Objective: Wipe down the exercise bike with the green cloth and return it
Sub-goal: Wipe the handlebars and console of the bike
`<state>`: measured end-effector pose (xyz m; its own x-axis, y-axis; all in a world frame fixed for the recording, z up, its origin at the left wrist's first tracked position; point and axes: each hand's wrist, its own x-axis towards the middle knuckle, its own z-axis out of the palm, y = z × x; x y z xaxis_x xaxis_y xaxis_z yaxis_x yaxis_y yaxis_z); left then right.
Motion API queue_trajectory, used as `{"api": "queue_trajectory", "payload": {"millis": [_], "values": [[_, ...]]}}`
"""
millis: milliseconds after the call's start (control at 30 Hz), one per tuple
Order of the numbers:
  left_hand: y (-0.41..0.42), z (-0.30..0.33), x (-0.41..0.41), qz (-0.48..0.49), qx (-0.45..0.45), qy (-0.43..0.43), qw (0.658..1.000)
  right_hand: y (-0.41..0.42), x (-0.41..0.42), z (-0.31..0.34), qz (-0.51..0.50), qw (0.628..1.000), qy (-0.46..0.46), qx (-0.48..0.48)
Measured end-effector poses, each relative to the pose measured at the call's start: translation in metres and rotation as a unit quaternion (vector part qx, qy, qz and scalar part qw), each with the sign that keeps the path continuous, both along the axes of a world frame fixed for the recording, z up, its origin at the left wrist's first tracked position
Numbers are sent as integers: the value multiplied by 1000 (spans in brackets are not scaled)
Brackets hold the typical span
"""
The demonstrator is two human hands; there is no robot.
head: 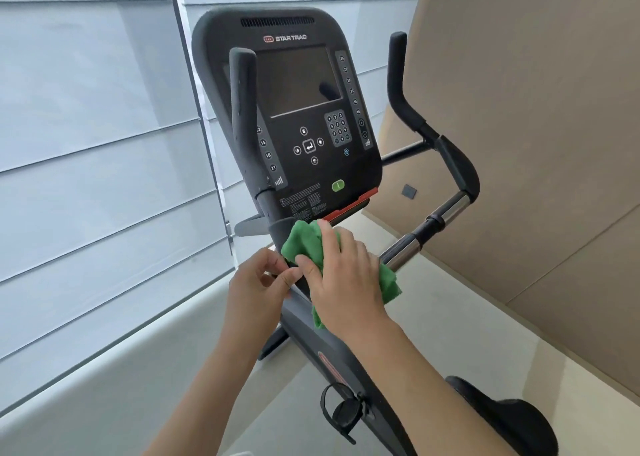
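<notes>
Green cloth [308,244] sits bunched on the exercise bike [349,362], right on the frame post just below the console [294,109]. Head view only.

Right hand [346,275] lies on top of the cloth, fingers fairly straight, pressing it against the post; thumb on the left edge of the cloth. Cloth ends stick out past the hand on the far left and on the right, plus a bit near the wrist.

Left hand [256,289] is just left of the cloth, fingers curled, thumb and fingertips meeting beside the post. Cannot tell whether it pinches the cloth edge, the frame, or nothing.

Console is black, dark screen, keypad right of centre, green button [338,186] near the bottom, red strip along the lower edge. Left handlebar [242,116] rises in front of the console; right handlebar [429,133] curves away far right, with a chrome bar [429,227] running down toward the cloth.

Saddle [498,417] near right, pedal [346,410] near centre. Pale blinds [97,143] fill the left, tan wall [536,109] on the right.
</notes>
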<state>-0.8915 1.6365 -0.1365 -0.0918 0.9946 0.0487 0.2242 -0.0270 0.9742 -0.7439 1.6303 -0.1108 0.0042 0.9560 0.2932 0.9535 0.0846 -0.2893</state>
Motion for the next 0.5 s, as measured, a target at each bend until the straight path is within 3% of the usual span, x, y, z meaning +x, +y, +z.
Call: {"api": "queue_trajectory", "payload": {"millis": [133, 267, 367, 500], "values": [[1, 0, -1, -1, -11, 0, 1000, 54, 1, 20, 42, 991, 93, -84], [-4, 4, 0, 2, -16, 2, 1000, 75, 17, 31, 93, 938, 266, -200], [-3, 7, -1, 4, -17, 13, 1000, 66, 11, 23, 67, 957, 246, -136], [-6, 8, 2, 19, -14, 13, 1000, 48, -3, 7, 1, 992, 115, 55]]}}
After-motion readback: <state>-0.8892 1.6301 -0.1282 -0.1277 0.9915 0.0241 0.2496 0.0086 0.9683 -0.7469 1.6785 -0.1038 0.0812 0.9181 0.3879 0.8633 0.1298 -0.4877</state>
